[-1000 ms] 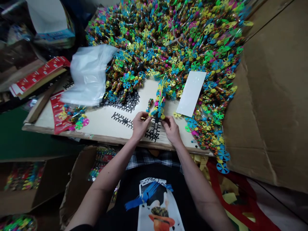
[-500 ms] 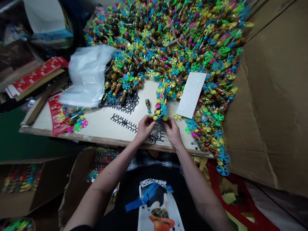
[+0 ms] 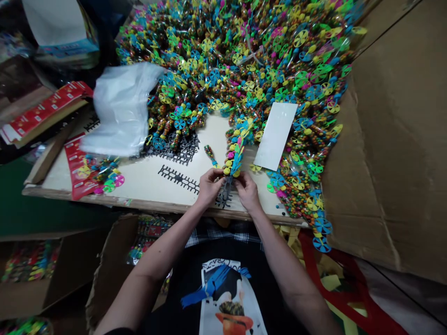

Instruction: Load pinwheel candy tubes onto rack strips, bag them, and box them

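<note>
At the table's front edge, my left hand (image 3: pixel 210 190) and my right hand (image 3: pixel 247 191) are closed on either side of a black toothed plastic strip (image 3: pixel 225 190). A row of small candy-filled tubes with colourful fan tops (image 3: pixel 234 153) runs away from my fingers along this strip. My fingertips hide where the nearest tubes meet it. Just left of the row, a single candy-filled tube (image 3: pixel 210 153) lies on the table. Another black toothed strip (image 3: pixel 178 178) lies flat beside my left hand.
A big heap of candy-filled fan toys (image 3: pixel 244 56) covers the table's back and right side. Clear plastic bags (image 3: pixel 120 109), red printed cards (image 3: pixel 78 167) and a pile of black strips (image 3: pixel 181 148) lie left. A white card (image 3: pixel 275 136) rests right; cardboard (image 3: pixel 391 139) stands beyond.
The black strip and its row of tubes have turned slightly, the far end leaning right. The single tube beside it has tilted left. Both hands remain closed on the strip.
</note>
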A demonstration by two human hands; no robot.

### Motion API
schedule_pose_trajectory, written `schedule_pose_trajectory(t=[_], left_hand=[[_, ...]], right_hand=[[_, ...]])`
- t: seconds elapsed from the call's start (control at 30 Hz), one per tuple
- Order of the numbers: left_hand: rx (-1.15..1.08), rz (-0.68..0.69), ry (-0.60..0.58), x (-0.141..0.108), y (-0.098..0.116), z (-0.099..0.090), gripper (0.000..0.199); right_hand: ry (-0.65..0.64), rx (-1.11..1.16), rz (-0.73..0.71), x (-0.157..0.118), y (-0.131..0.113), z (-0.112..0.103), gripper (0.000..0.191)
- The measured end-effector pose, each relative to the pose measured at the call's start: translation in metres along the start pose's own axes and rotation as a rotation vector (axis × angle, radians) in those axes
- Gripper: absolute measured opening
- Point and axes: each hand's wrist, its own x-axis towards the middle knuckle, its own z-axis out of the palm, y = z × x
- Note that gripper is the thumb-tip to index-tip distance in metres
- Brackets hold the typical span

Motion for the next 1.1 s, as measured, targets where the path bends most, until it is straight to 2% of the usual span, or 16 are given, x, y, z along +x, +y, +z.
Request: schedule_pose_trajectory(t=[0.2, 0.33, 0.4, 0.5, 0.6, 0.73, 0.83, 0.9, 0.97, 1.03, 1.1], left_hand=[[-0.050, -0.026, -0.013, -0.008, -0.003, 0.002, 0.023], [-0.018, -0.027, -0.092, -0.013, 0.000, -0.003, 0.028], [0.034, -0.033, -0.162, -0.014, 0.004, -0.008, 0.027], [0.143, -0.017, -0.242, -0.013, 0.011, -0.020, 0.024], [0.344, 0.143, -0.244, -0.004, 0.014, -0.036, 0.022], [0.837, 0.527, -0.205, 0.031, 0.016, -0.054, 0.033], [1.207, 0.695, -0.320, 0.063, 0.020, -0.057, 0.035], [1.348, 0.752, -0.438, 0.080, 0.022, -0.057, 0.031], [1.379, 0.768, -0.483, 0.093, 0.024, -0.058, 0.027], [1.310, 0.724, -0.416, 0.101, 0.026, -0.063, 0.024], [1.155, 0.633, -0.270, 0.101, 0.028, -0.071, 0.020]], right_hand=[[-0.042, -0.142, -0.037, -0.004, -0.005, -0.005, 0.022], [-0.082, -0.309, -0.146, -0.005, -0.012, -0.028, 0.022], [-0.045, -0.368, -0.181, 0.004, -0.017, -0.045, 0.021], [0.084, -0.446, -0.236, 0.038, -0.027, -0.067, 0.021], [0.107, -0.552, -0.368, 0.098, -0.037, -0.075, 0.023], [-0.058, -0.795, -0.504, 0.191, -0.046, -0.057, 0.033], [-0.243, -1.031, -0.563, 0.242, -0.047, -0.034, 0.034], [-0.368, -1.143, -0.591, 0.262, -0.045, -0.022, 0.028], [-0.412, -1.176, -0.613, 0.273, -0.042, -0.016, 0.021], [-0.352, -1.118, -0.634, 0.276, -0.043, -0.017, 0.015], [-0.194, -0.986, -0.630, 0.269, -0.048, -0.024, 0.010]])
